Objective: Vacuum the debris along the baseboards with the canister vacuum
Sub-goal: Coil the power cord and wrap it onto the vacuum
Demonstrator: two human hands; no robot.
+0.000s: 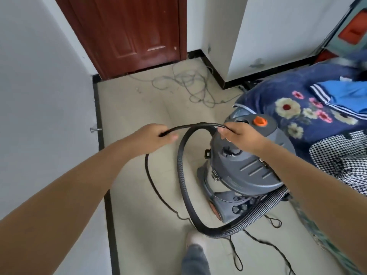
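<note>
Still setup, not vacuuming: the left hand (156, 135) and right hand (241, 135) each grip the black power cord (190, 126) stretched between them, above the canister vacuum (244, 167) standing on the floor beside the bedding; next, likely uncoiling toward an outlet

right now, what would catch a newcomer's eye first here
Two bare hands hold a black power cord stretched between them at centre: the left hand and the right hand each grip it. Just below and right stands the grey canister vacuum with an orange knob, its ribbed grey hose looping round its left side. Farther back, a tangle of grey cable lies on the beige floor before the dark red wooden door.
</note>
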